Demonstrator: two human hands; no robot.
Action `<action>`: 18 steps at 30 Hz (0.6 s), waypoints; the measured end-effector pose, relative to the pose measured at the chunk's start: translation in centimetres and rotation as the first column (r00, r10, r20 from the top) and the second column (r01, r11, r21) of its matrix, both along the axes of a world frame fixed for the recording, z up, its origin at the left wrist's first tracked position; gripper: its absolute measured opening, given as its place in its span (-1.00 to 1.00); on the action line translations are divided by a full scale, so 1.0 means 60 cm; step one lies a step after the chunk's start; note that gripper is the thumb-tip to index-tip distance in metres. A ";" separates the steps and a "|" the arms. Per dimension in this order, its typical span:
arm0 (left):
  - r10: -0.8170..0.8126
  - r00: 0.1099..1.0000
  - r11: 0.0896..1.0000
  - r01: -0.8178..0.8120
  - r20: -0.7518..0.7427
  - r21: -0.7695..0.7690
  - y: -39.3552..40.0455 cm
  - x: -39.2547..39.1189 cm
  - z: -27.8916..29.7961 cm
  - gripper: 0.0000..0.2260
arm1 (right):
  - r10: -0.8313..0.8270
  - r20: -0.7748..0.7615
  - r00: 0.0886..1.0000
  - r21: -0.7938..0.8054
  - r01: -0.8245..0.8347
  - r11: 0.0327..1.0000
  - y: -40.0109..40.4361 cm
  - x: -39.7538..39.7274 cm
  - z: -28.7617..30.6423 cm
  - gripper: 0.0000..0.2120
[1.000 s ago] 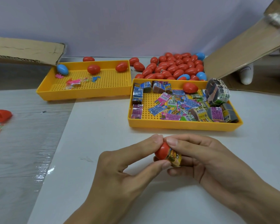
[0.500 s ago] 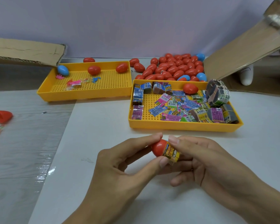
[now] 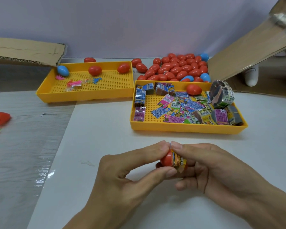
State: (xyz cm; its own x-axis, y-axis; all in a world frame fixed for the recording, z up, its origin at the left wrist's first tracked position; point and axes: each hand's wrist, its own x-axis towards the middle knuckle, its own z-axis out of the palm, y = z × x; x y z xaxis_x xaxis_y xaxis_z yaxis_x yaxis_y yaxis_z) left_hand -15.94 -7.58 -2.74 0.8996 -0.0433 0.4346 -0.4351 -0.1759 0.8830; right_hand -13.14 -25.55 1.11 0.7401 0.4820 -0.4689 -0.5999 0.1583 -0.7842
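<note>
Work sat low in the centre of the frame, below the yellow tray (image 3: 180,128) of printed packets. The left hand (image 3: 130,176) pinched the red egg (image 3: 166,160) between thumb and forefinger, and the right hand (image 3: 213,171) curled round its printed sleeve (image 3: 179,161). Doing this well likely meant steadying the egg, easing the sleeve on squarely and squeezing lightly, lest the film crease or tear.

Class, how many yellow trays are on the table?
2. One yellow tray sits back left; the other yellow tray, right of it and nearer, holds printed packets. None seems hidden.
</note>
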 end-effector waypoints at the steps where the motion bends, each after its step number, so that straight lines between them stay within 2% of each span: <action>1: 0.014 1.000 1.000 -0.015 0.023 0.016 0.000 0.000 0.001 -0.67 | -0.002 0.000 1.000 0.009 0.002 1.000 0.002 0.000 0.001 -0.68; 3: 0.040 0.998 0.999 -0.041 0.043 0.027 0.000 0.001 0.002 -0.67 | -0.005 0.005 1.000 0.018 0.005 1.000 0.003 0.000 0.001 -0.67; 7: 0.028 0.999 0.999 -0.028 -0.021 -0.024 -0.003 -0.001 -0.002 -0.62 | -0.005 0.033 0.999 -0.006 0.005 1.000 0.000 0.003 -0.001 -0.69; 12: 0.016 0.999 0.995 -0.019 -0.033 -0.101 -0.007 0.004 -0.005 -0.62 | 0.014 0.105 0.994 -0.038 -0.010 0.999 -0.008 0.004 0.001 -0.59; 18: -0.121 0.993 0.992 0.121 0.006 -0.022 -0.003 0.009 -0.006 -0.56 | 0.002 0.150 0.989 -0.104 0.014 0.994 -0.003 0.001 -0.001 -0.66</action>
State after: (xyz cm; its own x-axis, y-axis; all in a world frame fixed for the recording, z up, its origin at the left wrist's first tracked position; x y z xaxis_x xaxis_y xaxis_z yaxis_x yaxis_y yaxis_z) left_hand -15.43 -7.74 -3.12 0.8862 -0.1420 0.4409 -0.4561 -0.1014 0.8841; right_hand -13.10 -25.73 1.05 0.8084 0.4314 -0.4005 -0.4742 0.0741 -0.8773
